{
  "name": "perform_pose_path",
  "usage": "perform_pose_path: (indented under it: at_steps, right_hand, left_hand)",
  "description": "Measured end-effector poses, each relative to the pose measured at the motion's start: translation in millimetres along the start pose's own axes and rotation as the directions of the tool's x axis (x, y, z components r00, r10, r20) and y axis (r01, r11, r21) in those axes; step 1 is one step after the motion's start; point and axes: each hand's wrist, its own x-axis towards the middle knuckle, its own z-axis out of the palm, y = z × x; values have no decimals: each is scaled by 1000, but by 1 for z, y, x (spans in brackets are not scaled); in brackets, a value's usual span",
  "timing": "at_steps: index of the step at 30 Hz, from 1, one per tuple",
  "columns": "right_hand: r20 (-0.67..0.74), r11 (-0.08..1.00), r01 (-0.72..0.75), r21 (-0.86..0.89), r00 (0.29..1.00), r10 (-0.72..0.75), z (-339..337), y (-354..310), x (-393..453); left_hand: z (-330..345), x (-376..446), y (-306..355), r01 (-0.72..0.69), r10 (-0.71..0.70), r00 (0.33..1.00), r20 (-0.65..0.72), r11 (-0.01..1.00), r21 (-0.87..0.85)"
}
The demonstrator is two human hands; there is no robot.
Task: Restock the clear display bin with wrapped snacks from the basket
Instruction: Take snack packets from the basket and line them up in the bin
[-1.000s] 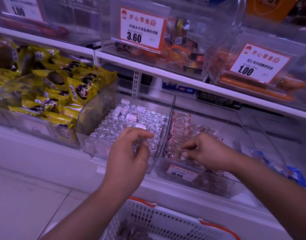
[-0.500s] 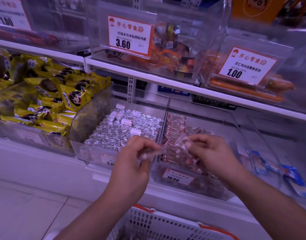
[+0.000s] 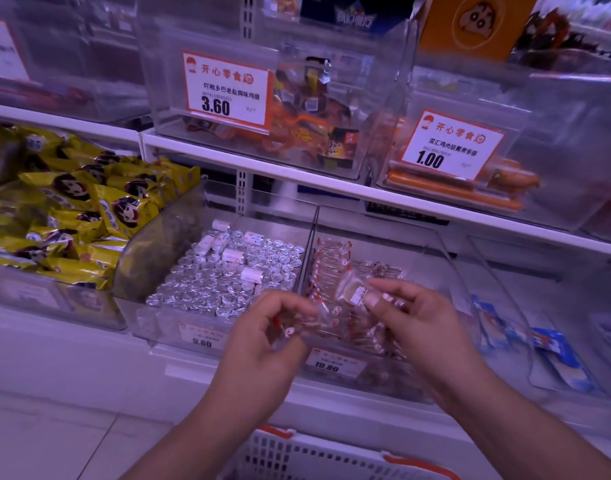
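Note:
A clear display bin [image 3: 446, 258] with a 10.80 price tag sits on the lower shelf, partly filled with rows of clear-wrapped snacks [image 3: 331, 261] that have red and white ends. My left hand [image 3: 262, 337] pinches one end of a clear-wrapped snack [image 3: 317, 315] in front of the bin. My right hand [image 3: 418, 320] pinches another wrapped snack [image 3: 350, 289] just above the bin's front rows. The white basket [image 3: 317, 459] with orange handles stands below my arms, at the frame's bottom edge.
Left of the target bin is a bin of silver foil pieces [image 3: 227, 275], then a bin of yellow packets [image 3: 72, 216]. A bin with blue packets [image 3: 553, 355] lies to the right. The shelf above [image 3: 331, 181] overhangs with more clear bins and price tags.
Both hands have lifted from the bins and come together, each now pinching a clear-wrapped snack in front of the 10.80 bin. The camera has shifted closer.

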Motion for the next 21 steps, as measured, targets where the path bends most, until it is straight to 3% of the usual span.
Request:
perform_pose_path:
  at_steps: [4,6,11,16,18,21]
  right_hand:
    - [167,969,-83,231,985,45,-2,-6,-2]
    - [254,984,-108,139,965,70,5,-3,-4]
    - [295,988,-147,36,947,130,18,10,-8]
    - [464,924,96,-371,881,95,-3,5,-2]
    - [452,948,92,-305,890,59,-4,1,-5]
    - [300,992,-122,-34,945,126,20,13,-21]
  left_hand:
    - [-3,2,-1,63,-65,995,78,998,29]
    - [-1,0,0,101,-101,988,120,995,6]
    - [3,2,-2,188,-180,979,91,978,-88]
    - [-9,8,4,315,-279,945,170,917,-246]
    - [-1,4,4,317,-281,945,168,910,-265]
    - [21,-8,-4,344,-371,927,-64,904,-255]
